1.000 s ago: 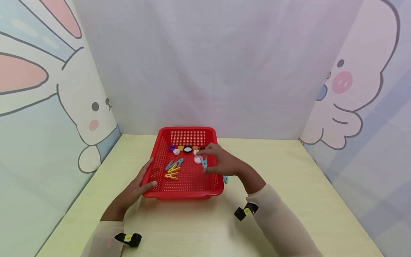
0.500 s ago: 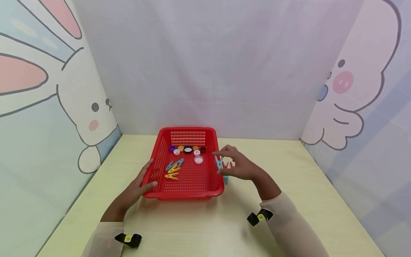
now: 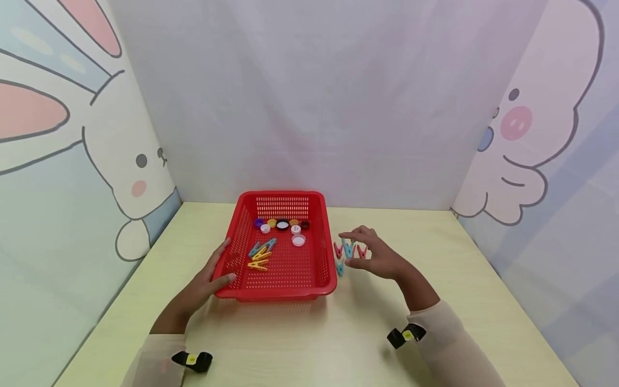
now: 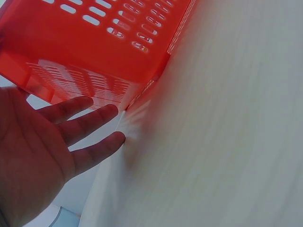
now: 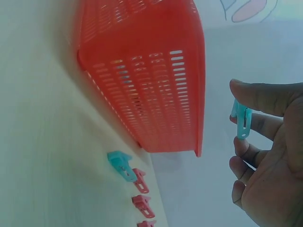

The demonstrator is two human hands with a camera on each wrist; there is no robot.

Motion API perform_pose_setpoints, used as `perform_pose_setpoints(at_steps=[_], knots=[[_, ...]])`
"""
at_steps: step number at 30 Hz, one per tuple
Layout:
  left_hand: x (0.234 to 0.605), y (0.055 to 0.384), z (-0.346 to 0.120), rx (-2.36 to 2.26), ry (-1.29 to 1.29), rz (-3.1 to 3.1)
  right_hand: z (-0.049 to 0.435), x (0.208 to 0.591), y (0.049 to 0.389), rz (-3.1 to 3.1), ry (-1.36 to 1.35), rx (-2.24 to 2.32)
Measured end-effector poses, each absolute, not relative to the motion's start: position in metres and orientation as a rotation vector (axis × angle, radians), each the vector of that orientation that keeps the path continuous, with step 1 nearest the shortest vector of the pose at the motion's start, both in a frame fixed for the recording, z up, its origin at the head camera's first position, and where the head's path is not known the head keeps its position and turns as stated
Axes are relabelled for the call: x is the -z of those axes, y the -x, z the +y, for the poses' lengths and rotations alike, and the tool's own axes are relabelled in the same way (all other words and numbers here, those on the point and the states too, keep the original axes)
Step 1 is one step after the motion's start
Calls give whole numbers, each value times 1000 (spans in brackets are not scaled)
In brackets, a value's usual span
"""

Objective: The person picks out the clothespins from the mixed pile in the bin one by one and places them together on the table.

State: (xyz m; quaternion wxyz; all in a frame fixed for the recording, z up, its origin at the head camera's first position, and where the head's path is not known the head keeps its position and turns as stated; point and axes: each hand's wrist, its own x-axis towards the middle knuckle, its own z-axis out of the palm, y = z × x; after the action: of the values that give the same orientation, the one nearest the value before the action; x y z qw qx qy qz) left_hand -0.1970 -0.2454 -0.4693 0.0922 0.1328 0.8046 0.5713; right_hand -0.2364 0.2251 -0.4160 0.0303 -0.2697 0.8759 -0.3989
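Observation:
A red plastic basket (image 3: pixel 275 294) stands on the table, and my left hand (image 3: pixel 203 282) holds its left rim. The thumb lies over the rim, while the other fingers spread along the outside in the left wrist view. Just right of the basket, my right hand (image 3: pixel 379 258) pinches a light blue clothespin (image 5: pixel 244 120) between thumb and fingers, above the table. Below it lie another blue clothespin (image 3: pixel 340 267) and several red clothespins (image 5: pixel 143 205). Inside the basket, blue and yellow clothespins (image 3: pixel 261 254) lie in a group at the left.
Several bottle caps (image 3: pixel 282 226) in white, black, yellow, purple and dark red sit toward the back of the basket. The pale wooden table (image 3: pixel 411 231) meets a plain back wall (image 3: pixel 309 107). Cartoon-printed panels stand on both sides.
My right hand has moved from over the basket to the right, past its rim, carrying the blue clothespin. Red clothespins have come into sight. The left hand has stayed in place.

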Motion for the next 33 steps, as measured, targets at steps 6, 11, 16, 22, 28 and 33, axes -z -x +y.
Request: perform_pose_setpoints(at_steps=[6, 11, 16, 22, 28, 33], knots=[[470, 196, -243, -1692, -388, 2381, 235, 431, 235, 2761, 779, 1181], [470, 196, -244, -1680, -372, 2392, 239, 442, 237, 2765, 721, 1138], [469, 197, -245, -1686, -373, 2383, 241, 447, 240, 2812, 676, 1013], [468, 196, -244, -1685, -370, 2397, 238, 451, 241, 2905, 666, 768], [468, 193, -242, -1681, -365, 2416, 233, 456, 240, 2956, 661, 637], [468, 193, -242, -1682, -362, 2417, 229, 463, 240, 2975, 647, 556]])
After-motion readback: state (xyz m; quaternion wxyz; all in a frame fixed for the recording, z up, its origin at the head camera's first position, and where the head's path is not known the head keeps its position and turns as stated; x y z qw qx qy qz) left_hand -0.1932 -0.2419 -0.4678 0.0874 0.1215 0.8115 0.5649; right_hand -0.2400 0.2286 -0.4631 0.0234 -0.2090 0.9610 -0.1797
